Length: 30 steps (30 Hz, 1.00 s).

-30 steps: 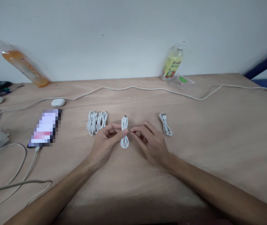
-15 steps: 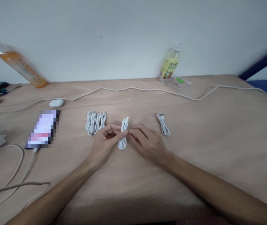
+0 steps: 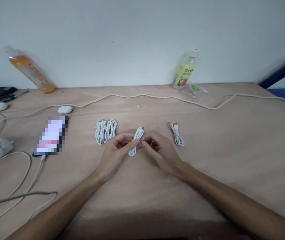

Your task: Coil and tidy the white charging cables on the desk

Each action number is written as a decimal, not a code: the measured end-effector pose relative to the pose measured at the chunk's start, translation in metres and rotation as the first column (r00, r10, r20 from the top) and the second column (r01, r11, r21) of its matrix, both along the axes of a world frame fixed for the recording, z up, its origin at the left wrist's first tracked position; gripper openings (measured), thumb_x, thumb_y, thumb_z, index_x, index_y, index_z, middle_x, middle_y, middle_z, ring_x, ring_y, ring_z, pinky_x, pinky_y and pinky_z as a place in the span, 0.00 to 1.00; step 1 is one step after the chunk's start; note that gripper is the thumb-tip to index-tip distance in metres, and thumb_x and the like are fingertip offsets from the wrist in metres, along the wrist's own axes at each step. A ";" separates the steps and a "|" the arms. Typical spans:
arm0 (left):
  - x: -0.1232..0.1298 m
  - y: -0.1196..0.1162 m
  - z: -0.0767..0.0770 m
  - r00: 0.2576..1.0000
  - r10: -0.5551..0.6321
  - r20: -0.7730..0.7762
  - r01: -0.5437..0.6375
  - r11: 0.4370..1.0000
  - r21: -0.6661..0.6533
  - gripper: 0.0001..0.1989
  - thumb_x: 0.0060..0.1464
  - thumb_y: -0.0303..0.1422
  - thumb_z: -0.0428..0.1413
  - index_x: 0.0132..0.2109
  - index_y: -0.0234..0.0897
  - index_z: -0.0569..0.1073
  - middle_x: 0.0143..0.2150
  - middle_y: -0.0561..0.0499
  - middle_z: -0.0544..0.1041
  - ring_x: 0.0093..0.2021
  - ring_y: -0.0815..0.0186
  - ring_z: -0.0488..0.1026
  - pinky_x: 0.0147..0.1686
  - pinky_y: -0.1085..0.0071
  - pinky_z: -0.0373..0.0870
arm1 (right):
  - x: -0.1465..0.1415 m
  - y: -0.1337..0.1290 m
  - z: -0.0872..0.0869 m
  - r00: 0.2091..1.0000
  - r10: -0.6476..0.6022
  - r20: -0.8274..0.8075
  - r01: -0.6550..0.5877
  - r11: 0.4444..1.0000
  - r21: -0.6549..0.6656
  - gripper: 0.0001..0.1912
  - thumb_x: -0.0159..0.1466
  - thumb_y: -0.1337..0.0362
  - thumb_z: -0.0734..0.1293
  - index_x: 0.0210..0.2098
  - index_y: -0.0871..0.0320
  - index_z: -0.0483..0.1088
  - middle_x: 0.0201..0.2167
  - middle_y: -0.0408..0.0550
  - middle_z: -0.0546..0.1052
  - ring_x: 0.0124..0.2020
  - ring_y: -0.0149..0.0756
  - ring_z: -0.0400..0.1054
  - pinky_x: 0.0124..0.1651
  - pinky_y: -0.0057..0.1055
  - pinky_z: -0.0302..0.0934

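Observation:
Between the thumb and fingers of my left hand (image 3: 113, 155) is a coiled white USB cable (image 3: 138, 133), tilted with its plug end pointing up and away. My right hand (image 3: 163, 151) is closed in a pinch against the right side of that coil, around its middle. Whatever lies between the right fingertips is too small to make out. Several coiled white cables (image 3: 103, 131) lie bunched together just beyond my left hand. A single coiled white cable (image 3: 177, 135) rests beyond my right hand, its USB plug on the far end.
Small white tie pieces (image 3: 142, 107) lie farther back. A long white cord (image 3: 142, 95) crosses the table. At left are a charging phone (image 3: 49, 136), a white earbud case (image 3: 65, 109) and an orange bottle (image 3: 32, 73). A yellow-green bottle (image 3: 184, 71) stands by the wall.
The held cable has tilted further to the right, its plug turned. My right fingers have curled in more tightly beside it. The whole view has shifted slightly.

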<state>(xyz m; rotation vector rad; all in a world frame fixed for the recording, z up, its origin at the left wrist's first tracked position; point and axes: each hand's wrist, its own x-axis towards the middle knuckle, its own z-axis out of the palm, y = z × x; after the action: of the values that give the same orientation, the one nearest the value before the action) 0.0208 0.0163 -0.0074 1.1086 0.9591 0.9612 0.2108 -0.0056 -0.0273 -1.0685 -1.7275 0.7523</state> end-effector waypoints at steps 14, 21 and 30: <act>-0.006 0.002 0.003 0.966 -0.251 -0.068 0.254 0.966 0.052 0.09 0.57 0.38 0.71 0.43 0.42 0.90 0.39 0.47 0.90 0.41 0.60 0.83 0.44 0.67 0.76 | 0.029 0.022 0.013 0.877 0.255 -0.407 -0.463 0.673 -0.577 0.12 0.61 0.57 0.78 0.30 0.60 0.78 0.17 0.38 0.75 0.15 0.24 0.63 0.18 0.22 0.55; -0.006 -0.001 0.002 0.958 -0.279 -0.070 0.285 0.955 0.086 0.06 0.56 0.34 0.69 0.41 0.43 0.90 0.41 0.46 0.88 0.42 0.59 0.83 0.47 0.64 0.77 | 0.034 0.024 0.015 0.829 0.316 -0.461 -0.553 0.585 -0.593 0.10 0.59 0.61 0.77 0.25 0.59 0.77 0.17 0.38 0.76 0.14 0.24 0.66 0.14 0.19 0.53; -0.005 -0.001 0.004 0.951 -0.305 -0.053 0.307 0.951 0.029 0.06 0.54 0.37 0.70 0.39 0.42 0.90 0.37 0.46 0.88 0.37 0.61 0.81 0.40 0.67 0.74 | 0.036 0.026 0.014 0.795 0.389 -0.466 -0.606 0.538 -0.586 0.13 0.62 0.57 0.79 0.29 0.60 0.79 0.20 0.39 0.78 0.16 0.24 0.70 0.17 0.19 0.59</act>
<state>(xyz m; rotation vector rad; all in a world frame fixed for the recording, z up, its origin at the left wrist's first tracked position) 0.0155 0.0153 -0.0037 1.2739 0.7805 0.7036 0.2472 0.0203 -0.0138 -0.8502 -1.5000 1.9977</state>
